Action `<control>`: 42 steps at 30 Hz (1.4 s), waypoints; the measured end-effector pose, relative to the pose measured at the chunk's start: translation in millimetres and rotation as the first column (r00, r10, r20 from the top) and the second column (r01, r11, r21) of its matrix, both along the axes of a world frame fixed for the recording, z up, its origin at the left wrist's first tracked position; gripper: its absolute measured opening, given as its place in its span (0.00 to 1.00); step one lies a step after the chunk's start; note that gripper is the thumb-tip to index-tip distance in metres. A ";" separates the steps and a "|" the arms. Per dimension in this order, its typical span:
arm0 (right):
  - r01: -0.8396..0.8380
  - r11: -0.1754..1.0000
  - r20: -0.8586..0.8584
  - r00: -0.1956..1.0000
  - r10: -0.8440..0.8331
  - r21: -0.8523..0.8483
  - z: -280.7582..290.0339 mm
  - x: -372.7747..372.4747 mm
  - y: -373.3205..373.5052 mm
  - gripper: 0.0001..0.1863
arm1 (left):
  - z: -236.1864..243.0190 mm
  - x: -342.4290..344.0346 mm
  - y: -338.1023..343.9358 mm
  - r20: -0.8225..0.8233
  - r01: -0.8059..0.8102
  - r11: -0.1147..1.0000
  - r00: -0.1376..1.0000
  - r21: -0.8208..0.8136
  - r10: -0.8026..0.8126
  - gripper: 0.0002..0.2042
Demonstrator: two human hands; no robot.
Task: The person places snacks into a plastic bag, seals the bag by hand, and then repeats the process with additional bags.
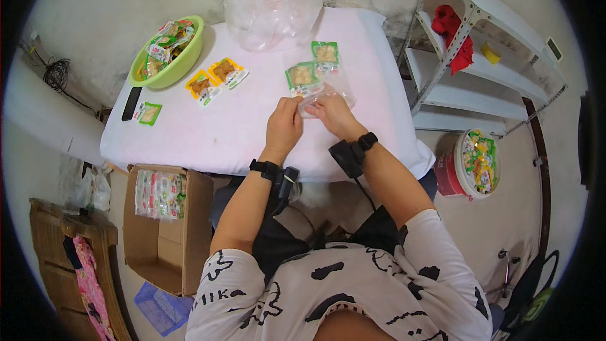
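A clear plastic bag (344, 90) lies between my hands near the middle of the white-covered table (240, 132). My left hand (285, 123) is closed at the bag's left edge, its fingertips pinched together. My right hand (333, 112) reaches over the bag, its fingers partly inside or behind the film. Just beyond them lie two green-edged snack packets, a nearer packet (302, 76) and a farther packet (326, 53). Two yellow-edged packets, a right one (226, 71) and a left one (201, 86), rest farther left. One small green packet (149, 113) sits near the left edge.
A green basin (189, 57) full of packets stands at the back left, by a black phone-like slab (132, 103). A big clear bag (273, 16) sits at the back. Below left is a cardboard box (201, 215); right are a tub of packets (449, 167) and a shelf (442, 76).
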State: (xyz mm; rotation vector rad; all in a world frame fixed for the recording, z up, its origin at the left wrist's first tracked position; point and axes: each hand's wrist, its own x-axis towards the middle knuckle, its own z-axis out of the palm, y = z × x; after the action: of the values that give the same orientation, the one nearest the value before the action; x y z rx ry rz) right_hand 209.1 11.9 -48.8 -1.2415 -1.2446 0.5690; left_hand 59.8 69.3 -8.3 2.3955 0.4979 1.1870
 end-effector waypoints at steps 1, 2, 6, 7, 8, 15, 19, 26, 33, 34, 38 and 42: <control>-0.029 1.000 -0.068 0.997 0.028 -0.008 4.4 -2.2 -4.6 0.30 | -1.2 -0.7 -0.2 0.027 0.004 1.000 1.000 0.012 -0.004 0.13; -0.060 0.998 -0.136 0.989 0.058 -0.014 19.7 -10.3 -9.5 0.31 | -2.2 -3.6 0.7 0.025 -0.006 1.000 1.000 0.013 0.005 0.13; 0.202 0.926 -0.158 0.952 -0.262 -0.320 50.7 -20.7 -48.8 0.29 | -0.6 -4.4 -8.3 0.005 -0.013 0.998 1.000 -0.064 0.013 0.12; 0.366 0.912 0.292 0.907 -0.305 -0.186 40.8 -11.7 -59.0 0.28 | 1.1 -3.3 -14.8 -0.005 -0.016 0.993 1.000 -0.116 0.016 0.12; 0.366 0.912 0.289 0.907 -0.306 -0.185 39.1 -9.6 -66.1 0.28 | 2.4 -5.1 -21.3 -0.008 -0.016 0.993 1.000 -0.114 0.015 0.12; 0.322 0.946 0.807 0.546 -0.224 0.045 53.5 -27.0 -86.9 0.16 | -6.9 -8.5 -53.3 -0.035 0.047 0.989 0.998 -0.141 -0.053 0.11; 0.281 0.936 0.820 0.470 -0.326 0.211 32.4 -24.5 -68.4 0.12 | -2.1 -1.6 -53.7 0.032 -0.006 0.976 0.999 -0.216 0.013 0.10; 0.251 0.968 0.757 0.627 -0.186 0.031 27.3 -23.4 -45.5 0.19 | -5.6 -4.2 -51.1 0.018 -0.075 0.958 0.996 -0.277 0.084 0.08; 0.323 0.941 0.875 0.478 -0.072 -0.099 31.6 -16.1 -35.1 0.26 | -8.1 -2.9 -51.1 0.054 -0.070 0.953 0.994 -0.296 0.090 0.07; 0.312 0.948 0.866 0.491 -0.098 -0.070 32.1 -17.1 -35.1 0.26 | -8.5 -3.6 -50.8 0.058 -0.058 0.951 0.995 -0.304 0.079 0.07; 0.240 0.971 0.890 0.445 -0.099 -0.012 24.2 -12.6 -30.1 0.27 | -7.8 -0.8 -51.1 0.073 -0.038 0.943 0.995 -0.331 0.066 0.08; 0.266 0.954 0.913 0.408 0.018 -0.138 42.3 -13.8 -19.3 0.29 | -11.6 -1.4 -47.2 0.103 -0.026 0.954 0.993 -0.298 0.060 0.07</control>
State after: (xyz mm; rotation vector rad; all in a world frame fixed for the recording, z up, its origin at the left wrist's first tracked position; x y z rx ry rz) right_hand 195.3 -7.5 -6.5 -1.9923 -1.9954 -0.1705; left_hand 58.4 22.1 -19.9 2.0620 0.6461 1.1650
